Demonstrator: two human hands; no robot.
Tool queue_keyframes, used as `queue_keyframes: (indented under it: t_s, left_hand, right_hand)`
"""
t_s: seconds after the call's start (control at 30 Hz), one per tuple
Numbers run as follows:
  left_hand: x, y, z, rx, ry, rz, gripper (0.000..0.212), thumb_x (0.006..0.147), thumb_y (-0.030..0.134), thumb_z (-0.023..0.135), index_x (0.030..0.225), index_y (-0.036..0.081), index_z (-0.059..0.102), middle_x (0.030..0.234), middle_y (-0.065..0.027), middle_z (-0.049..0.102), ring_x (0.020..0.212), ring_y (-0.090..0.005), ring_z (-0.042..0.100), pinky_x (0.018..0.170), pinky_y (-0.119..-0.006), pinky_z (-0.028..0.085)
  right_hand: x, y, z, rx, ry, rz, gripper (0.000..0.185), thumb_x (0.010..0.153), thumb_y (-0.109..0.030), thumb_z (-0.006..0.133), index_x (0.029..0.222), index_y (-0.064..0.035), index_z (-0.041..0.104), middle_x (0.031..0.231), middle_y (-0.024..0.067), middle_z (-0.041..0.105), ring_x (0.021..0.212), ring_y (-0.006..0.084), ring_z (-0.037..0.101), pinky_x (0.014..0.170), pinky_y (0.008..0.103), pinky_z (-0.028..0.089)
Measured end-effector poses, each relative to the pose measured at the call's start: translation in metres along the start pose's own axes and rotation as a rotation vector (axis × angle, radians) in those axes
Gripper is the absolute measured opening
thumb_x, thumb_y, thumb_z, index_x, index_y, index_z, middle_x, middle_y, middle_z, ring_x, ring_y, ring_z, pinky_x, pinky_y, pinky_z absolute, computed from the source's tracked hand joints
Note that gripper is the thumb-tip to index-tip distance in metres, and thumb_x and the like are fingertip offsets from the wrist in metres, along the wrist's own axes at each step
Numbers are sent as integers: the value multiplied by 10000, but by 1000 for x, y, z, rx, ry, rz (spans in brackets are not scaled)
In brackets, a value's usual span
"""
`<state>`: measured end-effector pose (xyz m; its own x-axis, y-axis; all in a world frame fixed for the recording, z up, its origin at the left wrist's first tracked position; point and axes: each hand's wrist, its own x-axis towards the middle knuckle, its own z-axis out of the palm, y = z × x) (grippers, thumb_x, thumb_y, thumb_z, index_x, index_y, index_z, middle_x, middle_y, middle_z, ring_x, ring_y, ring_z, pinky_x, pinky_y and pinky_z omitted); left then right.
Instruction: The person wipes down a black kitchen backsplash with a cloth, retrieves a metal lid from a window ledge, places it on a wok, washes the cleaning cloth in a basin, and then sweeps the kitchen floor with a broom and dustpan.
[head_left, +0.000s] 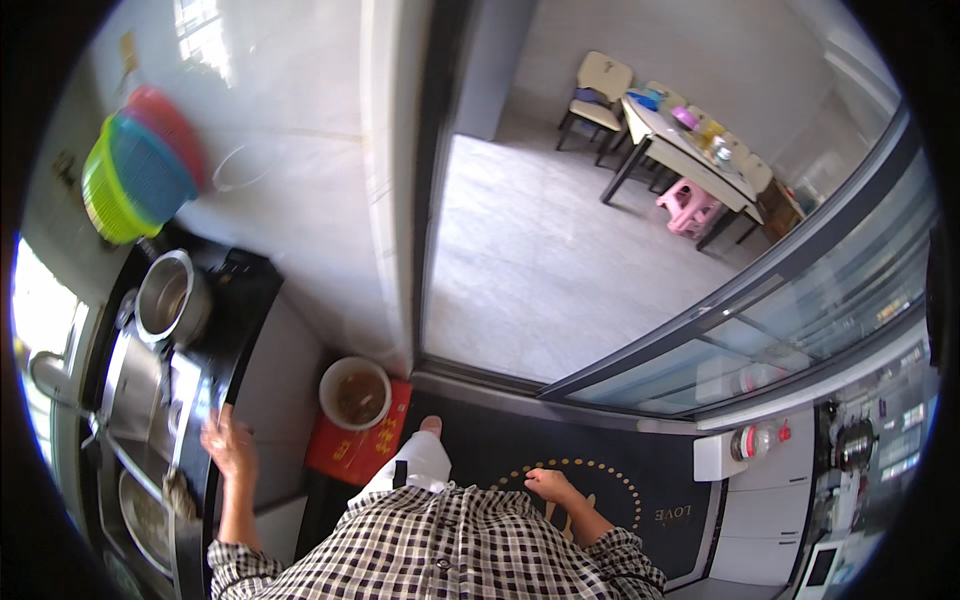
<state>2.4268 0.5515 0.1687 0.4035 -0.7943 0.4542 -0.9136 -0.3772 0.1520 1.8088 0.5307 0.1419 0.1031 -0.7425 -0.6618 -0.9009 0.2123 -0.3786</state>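
My left hand is at the front edge of the black counter, its fingers pointing towards the sink; whether it holds anything is blurred. A crumpled cloth lies on the sink's edge close by. The stainless steel sink is beyond, with a metal basin in it and a faucet over it. A metal pot with a dark handle stands on the counter further along. My right hand hangs beside my checked shirt over the dark floor mat, its fingers curled, with no object visible in it.
A white bucket with brownish contents stands on a red box by the wall. Colourful plastic baskets hang above the counter. A glass sliding door borders the doorway. On the right, a plastic bottle lies by a white box.
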Motion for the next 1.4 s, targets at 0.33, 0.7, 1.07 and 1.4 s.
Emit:
queue_keyframes:
  t_s: [0.33,0.7,1.07,1.4]
  left_hand:
    - [73,228,122,-481,-1053,234,398,751,372,595,1073,142,641,1118,-126,603,1077,-325,533,914,-464,394]
    - [188,319,219,-365,-1788,527,305,847,310,520,1081,158,643,1086,-118,620,1026,-319,562,891,-494,398]
    - [302,536,295,-464,-1615,329,282,833,283,530,1057,153,641,1067,-104,623,1013,-294,567,869,-472,400]
    - [479,691,365,-349,-1436,377,261,820,258,539,1034,148,639,1049,-90,625,1000,-271,572,848,-452,403]
  right_hand:
    - [51,57,-89,65,-125,244,433,872,-376,524,1182,-79,583,1136,120,609,1027,282,578,872,380,450]
    - [173,27,-242,621,122,358,362,825,-295,606,1092,-53,634,834,37,672,707,120,623,679,270,492]
    - [457,-76,-525,167,-118,-293,372,814,-292,608,1119,-78,616,986,60,660,904,163,603,811,293,468]
    - [609,-250,-639,88,-431,-857,468,784,-234,652,1192,-33,540,1146,134,602,1034,244,583,890,348,465]
